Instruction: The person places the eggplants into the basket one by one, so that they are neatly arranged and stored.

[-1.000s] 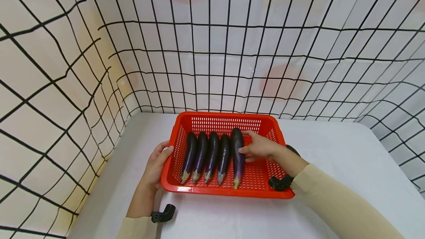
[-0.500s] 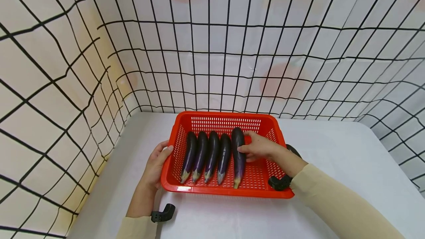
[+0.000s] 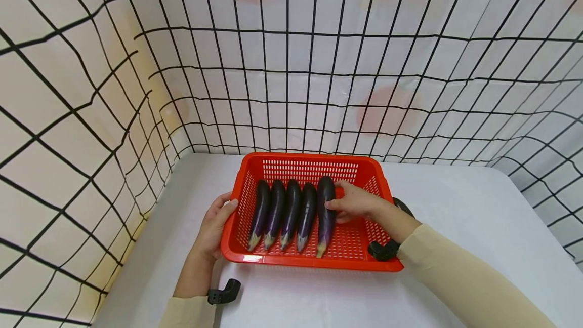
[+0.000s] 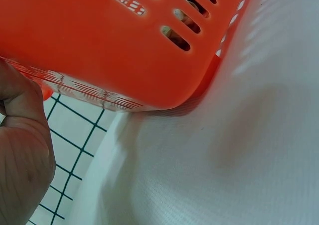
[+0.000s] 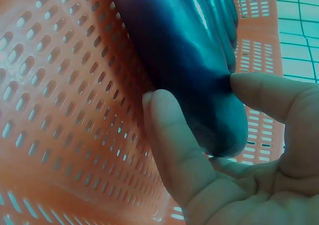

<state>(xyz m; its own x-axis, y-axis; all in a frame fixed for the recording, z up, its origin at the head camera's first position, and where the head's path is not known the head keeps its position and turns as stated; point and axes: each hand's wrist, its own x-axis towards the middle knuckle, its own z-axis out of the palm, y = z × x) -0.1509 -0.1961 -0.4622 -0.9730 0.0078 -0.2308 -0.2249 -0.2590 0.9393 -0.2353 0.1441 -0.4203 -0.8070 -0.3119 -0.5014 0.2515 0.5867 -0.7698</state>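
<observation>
A red plastic basket (image 3: 309, 262) with slotted walls stands on the white tabletop. Several dark purple eggplants (image 3: 292, 211) lie side by side in its left and middle part, stem ends toward the front. My right hand (image 3: 357, 201) reaches over the right side and holds the rightmost eggplant (image 3: 325, 229) near its rounded far end. In the right wrist view, thumb and fingers lie on either side of that eggplant (image 5: 184, 60). My left hand (image 3: 215, 224) grips the basket's left rim, thumb on top. From the left wrist, the basket's outer wall (image 4: 99, 40) fills the upper left.
Black wire mesh (image 3: 287, 70) backed by white sheeting rises behind and at both sides of the white table (image 3: 464, 216). A dark rounded thing (image 3: 403, 207) shows just outside the basket's right end, partly hidden by my right forearm.
The rightmost eggplant's stem end has swung slightly left, with my right hand still on it. My left hand and the basket have stayed in place.
</observation>
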